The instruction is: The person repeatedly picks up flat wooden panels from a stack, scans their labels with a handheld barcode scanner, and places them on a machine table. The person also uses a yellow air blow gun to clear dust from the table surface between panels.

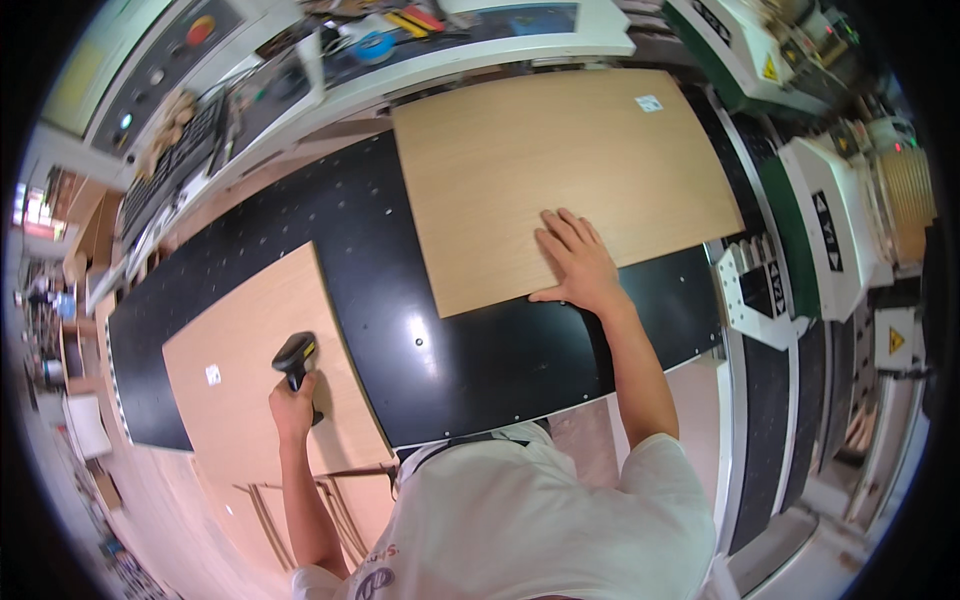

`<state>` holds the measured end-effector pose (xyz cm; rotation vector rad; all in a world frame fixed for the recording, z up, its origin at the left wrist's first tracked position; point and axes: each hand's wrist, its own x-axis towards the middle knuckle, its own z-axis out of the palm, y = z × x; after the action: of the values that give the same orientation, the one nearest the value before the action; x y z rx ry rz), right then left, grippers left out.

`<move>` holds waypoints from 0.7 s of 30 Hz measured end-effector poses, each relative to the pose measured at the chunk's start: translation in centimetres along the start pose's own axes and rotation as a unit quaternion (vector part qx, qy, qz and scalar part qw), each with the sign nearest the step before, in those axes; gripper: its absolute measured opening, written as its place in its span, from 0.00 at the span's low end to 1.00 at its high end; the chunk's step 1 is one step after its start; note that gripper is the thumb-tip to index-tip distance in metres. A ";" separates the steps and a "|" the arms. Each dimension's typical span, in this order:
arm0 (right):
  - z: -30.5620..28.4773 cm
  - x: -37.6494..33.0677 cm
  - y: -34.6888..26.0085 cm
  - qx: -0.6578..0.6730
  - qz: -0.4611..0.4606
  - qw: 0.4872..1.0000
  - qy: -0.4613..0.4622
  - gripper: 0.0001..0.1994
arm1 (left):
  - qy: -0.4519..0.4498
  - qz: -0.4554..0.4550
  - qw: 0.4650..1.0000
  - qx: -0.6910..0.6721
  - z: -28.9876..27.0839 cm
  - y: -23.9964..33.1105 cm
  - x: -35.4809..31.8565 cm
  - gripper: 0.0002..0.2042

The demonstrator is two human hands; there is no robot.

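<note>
My left hand (pixel 291 407) is wrapped round the handle of a black handheld barcode scanner (pixel 294 351). The scanner is above a wood-coloured panel (pixel 270 290) on the left, which carries a small white label (pixel 213 375). My right hand (pixel 582 268) rests with spread fingers on the near edge of a larger wood-coloured panel (pixel 510 150), holding nothing. Another white label (pixel 649 103) is stuck near that panel's far right corner. Both panels lie on a black table (pixel 375 330) dotted with small holes.
On the right stand white and green machine heads (pixel 815 230). Behind the table, a ledge holds a keyboard (pixel 178 150), gloves and a blue roll of tape (pixel 373 47). A control panel with a red button (pixel 200 30) is at the far left. Panel edges (pixel 265 520) show by my left forearm.
</note>
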<state>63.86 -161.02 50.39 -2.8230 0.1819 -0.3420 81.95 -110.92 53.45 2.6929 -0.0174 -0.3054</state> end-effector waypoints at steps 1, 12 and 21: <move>-0.1 0.1 -0.2 0.008 0.005 1.000 0.008 0.49 | 0.003 -0.007 1.000 0.008 -0.1 -0.7 -0.9 0.22; 1.3 -0.2 -1.2 -0.028 -0.015 0.999 0.014 0.50 | -0.122 -0.277 0.928 -0.216 -2.8 -9.2 -20.4 0.19; 7.4 1.8 -13.8 -0.045 -0.142 0.989 0.022 0.35 | 0.049 -0.223 0.747 -0.624 7.6 -10.1 -28.1 0.16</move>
<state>68.72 -146.19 48.09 -2.9345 -0.2033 -0.4695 52.58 -103.24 48.49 1.3115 0.6374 -0.1890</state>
